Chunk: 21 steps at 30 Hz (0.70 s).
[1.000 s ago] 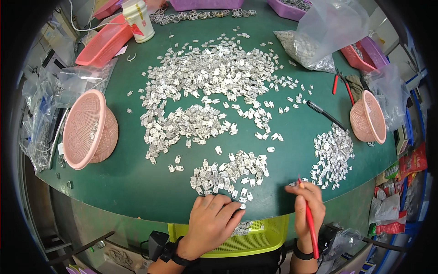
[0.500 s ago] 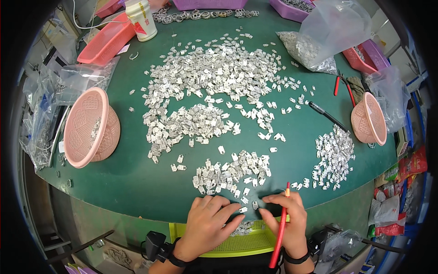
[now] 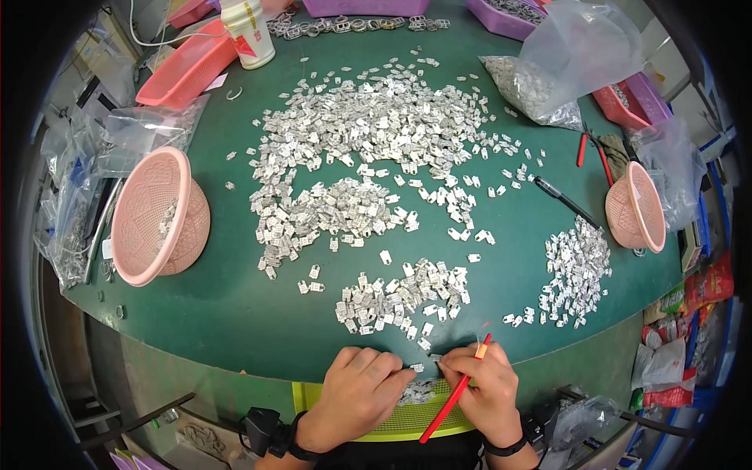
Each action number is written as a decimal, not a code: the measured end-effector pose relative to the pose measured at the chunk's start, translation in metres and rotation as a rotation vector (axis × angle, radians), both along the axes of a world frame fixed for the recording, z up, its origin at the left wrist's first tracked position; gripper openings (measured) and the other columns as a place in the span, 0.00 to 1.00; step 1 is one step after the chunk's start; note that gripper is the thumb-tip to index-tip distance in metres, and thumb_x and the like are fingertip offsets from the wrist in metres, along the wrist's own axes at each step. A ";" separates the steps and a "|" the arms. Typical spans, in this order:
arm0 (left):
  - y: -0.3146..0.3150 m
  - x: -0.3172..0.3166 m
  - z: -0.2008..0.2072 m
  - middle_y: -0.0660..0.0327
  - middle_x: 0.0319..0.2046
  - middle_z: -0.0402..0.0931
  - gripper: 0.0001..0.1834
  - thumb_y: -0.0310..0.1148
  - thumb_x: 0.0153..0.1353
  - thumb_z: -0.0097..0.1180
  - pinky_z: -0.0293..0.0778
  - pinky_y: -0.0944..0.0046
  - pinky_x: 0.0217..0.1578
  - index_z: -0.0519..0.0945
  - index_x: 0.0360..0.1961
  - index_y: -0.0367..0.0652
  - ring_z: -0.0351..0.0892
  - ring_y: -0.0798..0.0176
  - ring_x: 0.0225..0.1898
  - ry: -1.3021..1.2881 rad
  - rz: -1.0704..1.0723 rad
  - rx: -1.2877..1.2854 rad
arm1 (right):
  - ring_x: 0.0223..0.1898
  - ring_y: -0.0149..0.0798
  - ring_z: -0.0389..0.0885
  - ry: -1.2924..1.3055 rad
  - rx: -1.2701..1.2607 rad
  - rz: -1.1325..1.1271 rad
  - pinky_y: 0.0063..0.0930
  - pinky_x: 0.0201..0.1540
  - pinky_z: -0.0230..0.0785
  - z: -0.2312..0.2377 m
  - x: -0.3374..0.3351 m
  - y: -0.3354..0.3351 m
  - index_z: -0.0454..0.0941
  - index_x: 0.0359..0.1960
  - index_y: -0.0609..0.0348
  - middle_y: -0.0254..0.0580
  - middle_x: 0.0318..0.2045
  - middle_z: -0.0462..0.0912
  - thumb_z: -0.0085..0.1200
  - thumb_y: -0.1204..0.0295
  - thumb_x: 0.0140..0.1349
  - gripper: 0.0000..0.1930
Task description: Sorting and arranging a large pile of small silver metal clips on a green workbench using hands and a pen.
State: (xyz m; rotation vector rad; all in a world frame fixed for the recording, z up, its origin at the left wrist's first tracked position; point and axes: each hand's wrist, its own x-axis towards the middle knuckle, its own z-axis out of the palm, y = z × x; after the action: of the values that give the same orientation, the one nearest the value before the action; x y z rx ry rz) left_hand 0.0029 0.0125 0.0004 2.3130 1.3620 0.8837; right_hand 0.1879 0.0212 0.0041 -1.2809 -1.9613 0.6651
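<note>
1. Left hand [image 3: 360, 392]: thumb and index drawn close, a first tag [image 3: 417, 367] at their tips; whether it is pinched, I cannot tell.
2. Right hand [image 3: 487, 385]: clamped on a red stick [image 3: 450, 404]; a second tag [image 3: 435, 358] sits at its fingertips, just right of the first.
3. Counted: one left basket [image 3: 188, 223], one green tray [image 3: 419, 421], one black pen [image 3: 568, 202], one right basket [image 3: 624, 211].
4. Bare table [image 3: 227, 290] left of the near pile [image 3: 403, 298], and between it and the right pile [image 3: 576, 270]; table edge beside both hands.
</note>
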 end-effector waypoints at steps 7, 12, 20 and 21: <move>-0.002 -0.007 -0.002 0.69 0.24 0.68 0.10 0.29 0.39 0.66 0.59 0.65 0.30 0.81 0.27 0.48 0.67 0.65 0.26 -0.051 0.031 -0.064 | 0.26 0.39 0.74 0.293 -0.106 -0.077 0.29 0.32 0.67 -0.003 0.011 -0.007 0.70 0.25 0.60 0.40 0.27 0.81 0.56 0.80 0.52 0.06; -0.001 -0.005 -0.003 0.69 0.25 0.68 0.11 0.30 0.39 0.66 0.60 0.65 0.31 0.81 0.29 0.49 0.67 0.66 0.26 -0.064 0.043 -0.070 | 0.27 0.39 0.73 0.283 -0.163 -0.048 0.29 0.34 0.67 0.002 0.014 -0.007 0.78 0.32 0.60 0.40 0.29 0.82 0.51 0.75 0.58 0.04; 0.002 -0.006 0.000 0.69 0.27 0.67 0.11 0.35 0.45 0.64 0.60 0.65 0.31 0.82 0.33 0.49 0.66 0.66 0.30 -0.049 -0.147 -0.132 | 0.36 0.38 0.76 0.045 -0.091 0.085 0.31 0.43 0.64 0.003 0.009 -0.003 0.80 0.34 0.56 0.34 0.31 0.82 0.57 0.75 0.52 0.07; 0.003 -0.005 0.000 0.69 0.27 0.67 0.11 0.35 0.45 0.64 0.60 0.65 0.31 0.82 0.33 0.49 0.66 0.66 0.30 -0.049 -0.147 -0.131 | 0.37 0.39 0.76 0.078 -0.114 0.076 0.31 0.43 0.63 0.004 0.007 -0.003 0.80 0.34 0.56 0.34 0.31 0.81 0.57 0.75 0.52 0.07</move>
State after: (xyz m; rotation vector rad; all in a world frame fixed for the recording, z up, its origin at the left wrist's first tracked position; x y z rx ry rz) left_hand -0.0023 0.0158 0.0009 2.2433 1.1763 0.7770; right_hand 0.1950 0.0185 0.0077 -1.2335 -1.9398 0.8619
